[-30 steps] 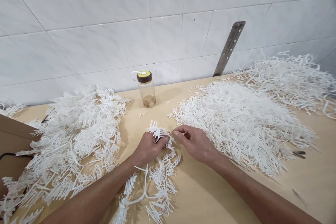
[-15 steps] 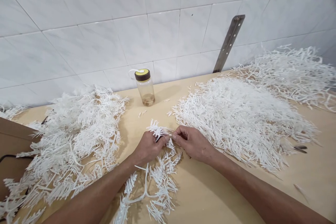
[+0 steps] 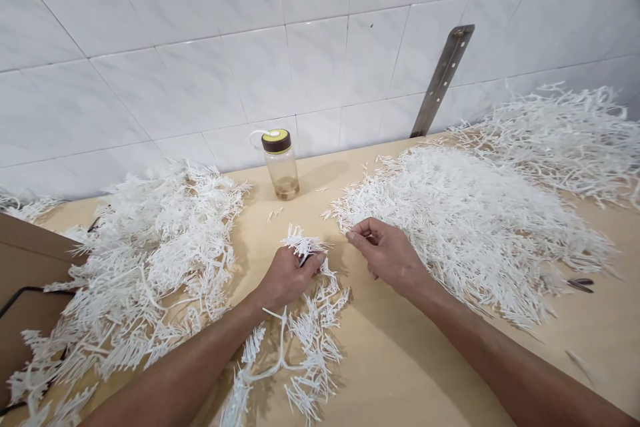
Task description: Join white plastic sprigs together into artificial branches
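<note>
My left hand [image 3: 290,275] is closed around a white plastic branch [image 3: 313,333] with many fine tips, part of which sticks up above the fingers. The rest of the branch hangs toward me and lies on the table beside my forearm. My right hand [image 3: 387,255] is a little to the right, thumb and forefinger pinched together. Whatever they hold, if anything, is too small to make out. Just behind that hand lies a big heap of loose white plastic sprigs [image 3: 475,227].
More white branches [image 3: 165,247] are piled at the left, by a brown cardboard box [image 3: 35,280]. A clear bottle [image 3: 283,167] with a dark and yellow lid stands near the tiled wall. A metal bracket [image 3: 443,80] leans there. Long curly white strands [image 3: 560,140] lie at the back right.
My right hand has drawn away to the right and slightly up from my left hand, still pinched. My left hand keeps hold of the branch. The view has shifted slightly.
</note>
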### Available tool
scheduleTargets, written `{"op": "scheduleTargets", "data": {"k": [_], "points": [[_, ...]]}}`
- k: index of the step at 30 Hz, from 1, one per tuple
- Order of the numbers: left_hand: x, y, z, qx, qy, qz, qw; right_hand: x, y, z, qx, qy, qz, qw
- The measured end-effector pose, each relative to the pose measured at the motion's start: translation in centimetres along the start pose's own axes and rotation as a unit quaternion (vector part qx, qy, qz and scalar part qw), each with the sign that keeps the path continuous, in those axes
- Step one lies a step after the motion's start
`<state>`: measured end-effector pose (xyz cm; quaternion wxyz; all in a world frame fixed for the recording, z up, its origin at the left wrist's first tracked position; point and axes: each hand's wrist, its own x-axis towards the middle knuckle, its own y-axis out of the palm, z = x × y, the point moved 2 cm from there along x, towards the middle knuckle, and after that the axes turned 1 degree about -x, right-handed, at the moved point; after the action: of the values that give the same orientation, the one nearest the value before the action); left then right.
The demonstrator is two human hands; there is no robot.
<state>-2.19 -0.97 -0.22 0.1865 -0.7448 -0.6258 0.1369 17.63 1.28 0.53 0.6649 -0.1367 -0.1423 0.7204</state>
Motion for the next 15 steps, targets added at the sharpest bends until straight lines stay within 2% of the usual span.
{"op": "scheduleTargets", "data": {"k": [3, 6, 7, 8, 9, 11, 13, 15], "points": [[0.0, 0.0, 0.1, 0.001, 0.001, -0.004, 1.0, 0.3, -1.6, 0.5, -0.078, -0.066, -0.076, 0.992], [-0.1, 0.1, -0.1, -0.002, -0.01, -0.009, 1.0, 0.3, -3.0, 1.1, -0.139, -0.144, -0.205, 0.958], [-0.1, 0.0, -0.2, -0.002, -0.014, -0.015, 1.0, 0.1, -3.1, 1.3, -0.145, -0.154, -0.226, 0.951], [-0.1, 0.0, -0.3, -0.001, -0.016, -0.021, 1.0, -0.1, -2.9, 1.5, -0.142, -0.153, -0.216, 0.954], [-0.2, 0.1, -0.4, 0.0, -0.016, -0.025, 1.0, -0.3, -2.5, 1.6, -0.133, -0.143, -0.177, 0.965], [-0.2, 0.1, -0.4, 0.009, -0.013, -0.026, 1.0, -0.7, -1.1, 1.7, -0.099, -0.108, -0.042, 0.988], [-0.3, 0.2, -0.4, 0.031, -0.002, -0.027, 0.999, -1.2, 0.5, 1.6, -0.068, -0.082, 0.066, 0.992], [-0.4, 0.3, -0.2, 0.065, 0.013, -0.034, 0.997, -1.6, 1.6, 1.5, -0.057, -0.066, 0.114, 0.99]]}}
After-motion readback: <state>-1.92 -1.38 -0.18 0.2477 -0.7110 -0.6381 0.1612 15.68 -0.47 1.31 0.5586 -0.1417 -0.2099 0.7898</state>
